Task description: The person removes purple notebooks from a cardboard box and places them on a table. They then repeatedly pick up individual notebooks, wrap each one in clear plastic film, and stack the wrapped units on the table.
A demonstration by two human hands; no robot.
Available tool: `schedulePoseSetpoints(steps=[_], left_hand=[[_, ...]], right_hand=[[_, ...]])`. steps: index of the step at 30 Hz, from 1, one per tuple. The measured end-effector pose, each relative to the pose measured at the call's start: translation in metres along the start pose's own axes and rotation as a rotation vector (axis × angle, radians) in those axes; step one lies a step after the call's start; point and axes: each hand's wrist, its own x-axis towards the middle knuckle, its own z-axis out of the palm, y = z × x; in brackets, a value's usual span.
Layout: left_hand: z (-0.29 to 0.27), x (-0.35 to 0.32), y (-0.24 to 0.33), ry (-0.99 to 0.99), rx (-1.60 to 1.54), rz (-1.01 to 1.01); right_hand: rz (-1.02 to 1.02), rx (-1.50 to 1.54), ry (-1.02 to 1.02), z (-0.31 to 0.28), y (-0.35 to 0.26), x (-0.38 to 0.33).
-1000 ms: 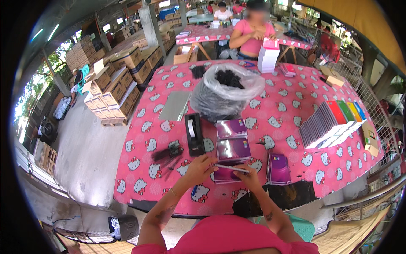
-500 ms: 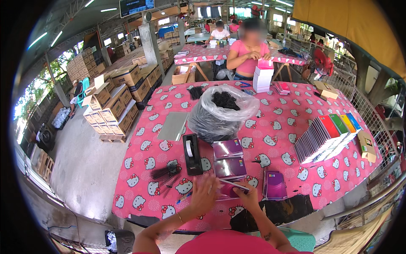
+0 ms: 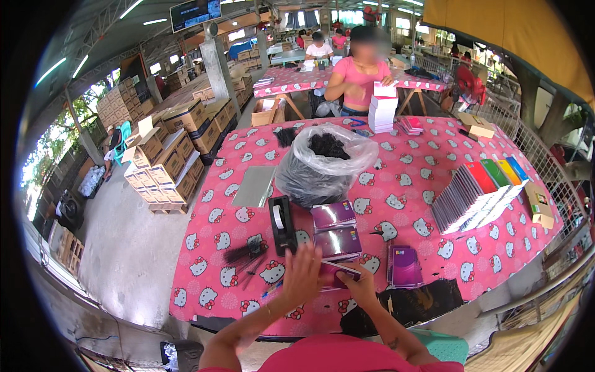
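Observation:
My left hand (image 3: 302, 274) lies flat over the left part of a purple notebook (image 3: 338, 273) near the table's front edge. From the right, my right hand (image 3: 359, 288) pinches the same notebook's lower edge. Two more purple notebooks (image 3: 335, 229) lie in a row just beyond it, and another purple notebook (image 3: 405, 266) rests to the right. A black tape dispenser (image 3: 282, 224) stands left of the row.
A clear bag of black items (image 3: 322, 164) sits mid-table on the pink patterned cloth (image 3: 217, 248). A fanned stack of coloured notebooks (image 3: 477, 192) lies at right. A grey sheet (image 3: 255, 186) and black combs (image 3: 245, 254) lie at left. A person in pink (image 3: 362, 74) works opposite. Cardboard boxes (image 3: 167, 155) stand left.
My hands have drawn nearer the table's front edge over the nearest purple notebook, and my left hand now covers its left side. The view has tilted up slightly.

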Motion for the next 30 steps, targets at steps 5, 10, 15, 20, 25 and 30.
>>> schedulePoseSetpoints(steps=[5, 10, 15, 20, 25, 30], left_hand=[[-0.008, -0.011, 0.011, -0.096, 0.049, 0.08], [-0.018, 0.02, 0.006, -0.012, 0.054, 0.079], [-0.011, -0.005, 0.019, -0.182, 0.064, 0.161], [-0.007, 0.01, 0.015, -0.049, 0.011, 0.206], [-0.012, 0.039, 0.009, 0.065, -0.005, 0.163], [0.022, -0.034, 0.031, 0.029, -0.159, 0.311]], right_hand=[[0.151, 0.169, -0.029, -0.009, -0.031, 0.002], [0.19, 0.088, -0.089, -0.007, -0.036, 0.004], [0.165, 0.072, -0.053, -0.014, -0.012, 0.002], [0.148, 0.164, -0.081, -0.01, -0.021, 0.005], [0.191, 0.142, -0.114, -0.006, -0.041, 0.01], [0.081, 0.258, -0.147, -0.008, -0.036, 0.009]])
